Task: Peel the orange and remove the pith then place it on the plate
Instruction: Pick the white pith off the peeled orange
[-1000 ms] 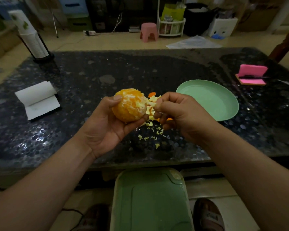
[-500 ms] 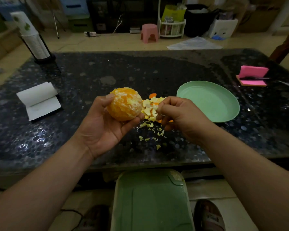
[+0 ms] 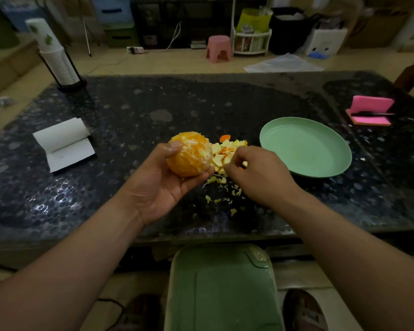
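My left hand grips a mostly peeled orange from the side and below, thumb on top, just above the dark table. White pith streaks show on the fruit. My right hand hovers to its right, low over a pile of peel and pith scraps, fingertips pinched together as if on a small pith scrap that I can barely see. A pale green plate holding nothing lies on the table right of the pile.
A white notepad lies at the left and a tall stack of paper cups stands at the far left corner. A pink sticky pad with a pen is at the far right. A green lid sits below the table's near edge.
My right hand pulled away from the orange and dropped down over the scrap pile. My left hand shifted the orange slightly left and up.
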Available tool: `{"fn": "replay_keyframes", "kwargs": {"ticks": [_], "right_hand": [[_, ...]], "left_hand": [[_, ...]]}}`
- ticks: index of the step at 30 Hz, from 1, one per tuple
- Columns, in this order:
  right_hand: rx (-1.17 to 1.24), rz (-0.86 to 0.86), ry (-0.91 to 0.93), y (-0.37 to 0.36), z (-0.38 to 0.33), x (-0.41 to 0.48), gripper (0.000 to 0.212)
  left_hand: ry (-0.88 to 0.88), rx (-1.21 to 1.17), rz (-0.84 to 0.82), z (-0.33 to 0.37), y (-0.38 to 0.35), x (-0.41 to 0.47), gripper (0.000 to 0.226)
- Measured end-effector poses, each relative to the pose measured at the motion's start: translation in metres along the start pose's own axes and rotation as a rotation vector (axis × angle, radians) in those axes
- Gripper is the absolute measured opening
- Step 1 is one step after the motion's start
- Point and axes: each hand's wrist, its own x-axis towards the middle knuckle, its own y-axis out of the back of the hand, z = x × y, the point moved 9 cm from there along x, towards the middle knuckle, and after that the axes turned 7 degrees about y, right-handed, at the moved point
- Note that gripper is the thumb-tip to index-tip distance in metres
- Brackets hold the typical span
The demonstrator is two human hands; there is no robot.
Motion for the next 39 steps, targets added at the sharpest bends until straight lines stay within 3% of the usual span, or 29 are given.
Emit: {"fn": "replay_keyframes", "kwargs": {"ticks": [4, 6, 11, 27, 33, 39], "right_hand": [[0.109, 0.06, 0.032, 0.013, -0.015, -0.006, 0.015], [0.235, 0.095, 0.027, 0.018, -0.019, -0.008, 0.004], [0.411, 0.066, -0.001, 0.018, -0.025, -0.015, 0.01], [0.333, 0.106, -0.004, 0.021, -0.023, -0.013, 0.022], [0.299, 0.113, -0.018, 0.018, -0.024, -0.011, 0.024], [0.255, 0.183, -0.013, 0.021, -0.026, -0.011, 0.016]], "left_hand": [[-0.024, 0.034, 0.016, 0.001, 0.003, 0.004, 0.066], [-0.059, 0.078, 0.023, 0.002, 0.003, 0.007, 0.06], [-0.14, 0.228, 0.053, 0.005, 0.003, 0.01, 0.058], [-0.33, 0.508, 0.216, 0.012, -0.001, 0.004, 0.06], [-0.423, 0.647, 0.237, 0.015, -0.006, -0.001, 0.081], [-0.41, 0.633, 0.229, 0.013, -0.008, 0.0, 0.071]]}}
